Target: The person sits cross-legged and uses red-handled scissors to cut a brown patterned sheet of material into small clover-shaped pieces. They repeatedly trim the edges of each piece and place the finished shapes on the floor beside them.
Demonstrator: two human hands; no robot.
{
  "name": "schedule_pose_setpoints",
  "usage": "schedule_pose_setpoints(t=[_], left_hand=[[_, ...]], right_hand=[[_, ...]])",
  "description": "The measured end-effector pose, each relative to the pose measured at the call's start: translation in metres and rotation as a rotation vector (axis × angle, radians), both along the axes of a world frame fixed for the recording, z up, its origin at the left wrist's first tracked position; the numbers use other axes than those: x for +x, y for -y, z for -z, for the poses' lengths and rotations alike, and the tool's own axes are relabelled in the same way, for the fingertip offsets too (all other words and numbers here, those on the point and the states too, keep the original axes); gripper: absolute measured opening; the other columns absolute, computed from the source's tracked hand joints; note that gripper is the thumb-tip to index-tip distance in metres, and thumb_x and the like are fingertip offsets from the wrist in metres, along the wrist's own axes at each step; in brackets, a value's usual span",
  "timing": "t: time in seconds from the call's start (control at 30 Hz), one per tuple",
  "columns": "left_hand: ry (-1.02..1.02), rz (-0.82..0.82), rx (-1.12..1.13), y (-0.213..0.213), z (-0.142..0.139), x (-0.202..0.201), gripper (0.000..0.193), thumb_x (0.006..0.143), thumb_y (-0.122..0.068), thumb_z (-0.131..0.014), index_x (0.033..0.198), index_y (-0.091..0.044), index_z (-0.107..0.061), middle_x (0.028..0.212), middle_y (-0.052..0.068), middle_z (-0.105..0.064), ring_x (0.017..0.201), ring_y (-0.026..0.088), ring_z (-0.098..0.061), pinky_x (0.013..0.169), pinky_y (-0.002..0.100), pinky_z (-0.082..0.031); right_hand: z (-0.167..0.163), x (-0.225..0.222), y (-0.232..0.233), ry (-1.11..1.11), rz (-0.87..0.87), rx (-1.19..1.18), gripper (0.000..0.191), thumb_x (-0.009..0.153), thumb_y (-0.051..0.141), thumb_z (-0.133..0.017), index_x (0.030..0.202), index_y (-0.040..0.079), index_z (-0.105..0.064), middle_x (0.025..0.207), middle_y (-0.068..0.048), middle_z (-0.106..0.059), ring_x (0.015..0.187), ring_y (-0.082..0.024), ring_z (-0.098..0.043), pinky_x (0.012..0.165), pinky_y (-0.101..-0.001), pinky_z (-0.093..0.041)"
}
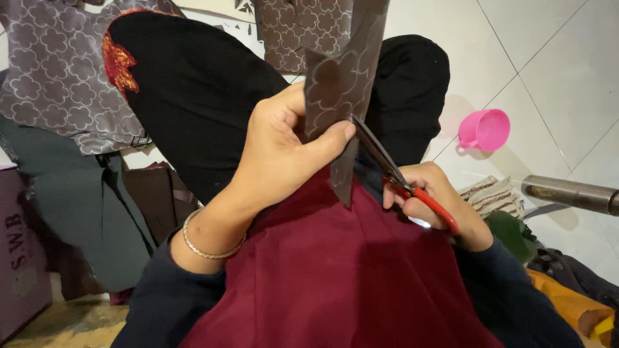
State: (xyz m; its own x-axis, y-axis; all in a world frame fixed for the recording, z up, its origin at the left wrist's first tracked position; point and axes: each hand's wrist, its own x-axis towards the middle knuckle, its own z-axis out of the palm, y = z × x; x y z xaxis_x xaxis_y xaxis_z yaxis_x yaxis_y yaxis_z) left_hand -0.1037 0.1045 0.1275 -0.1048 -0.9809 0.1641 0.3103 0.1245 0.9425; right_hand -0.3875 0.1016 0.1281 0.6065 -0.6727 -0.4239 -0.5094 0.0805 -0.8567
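Patterned fabric strip [342, 77] stands upright at centre frame, pinched taut in the left hand [284, 148] so the scissors [400, 183] bite cleanly from four o'clock. Right hand [438, 203] has its grip closed through the red handles. Maroon cloth [335, 270] drapes below at six o'clock; a pink cup [485, 129] sits at two o'clock on the floor.

Fabric strip [342, 84] stands upright at centre, left hand [284, 151] pinching it from the left, scissors [403, 180] in the right hand [438, 203] meeting its right edge, lap cloth [335, 277] below both, cup [485, 129] on floor [561, 71] far right.
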Motion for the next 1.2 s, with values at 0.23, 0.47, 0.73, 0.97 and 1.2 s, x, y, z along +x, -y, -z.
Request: schedule_pose_setpoints(t=[0.23,0.47,0.73,0.97,1.2], left_hand=[[-0.172,0.118,0.106,0.002,0.006,0.003,0.007,0.101,-0.002,-0.073,0.107,-0.002,-0.071,0.094,-0.001,-0.071,0.082,0.004,-0.063,0.074,0.021,-0.052],[-0.167,0.119,0.141,0.005,0.010,0.004,0.010,0.099,-0.003,-0.074,0.108,-0.001,-0.071,0.093,0.000,-0.071,0.081,0.004,-0.062,0.072,0.021,-0.052],[-0.175,0.072,0.135,0.002,0.016,-0.006,0.005,0.100,-0.004,-0.072,0.105,-0.001,-0.071,0.093,0.000,-0.072,0.081,0.004,-0.064,0.073,0.022,-0.054],[-0.166,0.045,0.111,0.000,0.018,-0.008,0.006,0.101,-0.003,-0.072,0.107,-0.001,-0.071,0.096,0.000,-0.073,0.085,0.004,-0.064,0.077,0.022,-0.053],[-0.161,0.075,0.092,0.002,0.016,-0.005,0.006,0.101,-0.002,-0.072,0.107,-0.001,-0.071,0.096,-0.001,-0.073,0.085,0.004,-0.064,0.078,0.022,-0.054]], right_hand=[[-0.011,0.000,-0.008,0.113,0.065,0.173,0.087,0.073,0.092,-0.058,0.075,0.005,-0.068,0.062,0.005,-0.047,0.057,-0.008,-0.044,0.053,-0.0248,-0.031],[-0.008,-0.004,-0.006,0.088,0.076,0.213,0.086,0.071,0.091,-0.059,0.073,0.005,-0.067,0.062,0.004,-0.046,0.055,-0.009,-0.042,0.051,-0.0254,-0.030],[0.040,-0.012,-0.010,0.176,-0.030,-0.052,0.080,0.084,0.088,-0.052,0.072,0.010,-0.059,0.063,0.006,-0.050,0.056,-0.007,-0.044,0.052,-0.0250,-0.034],[0.066,-0.018,-0.016,0.123,-0.047,-0.246,0.078,0.087,0.088,-0.041,0.065,0.013,-0.044,0.061,0.004,-0.045,0.054,-0.008,-0.042,0.050,-0.0269,-0.033],[0.061,-0.016,-0.010,0.129,-0.077,-0.248,0.079,0.087,0.088,-0.041,0.064,0.013,-0.045,0.060,0.004,-0.046,0.053,-0.009,-0.043,0.051,-0.0269,-0.033]])
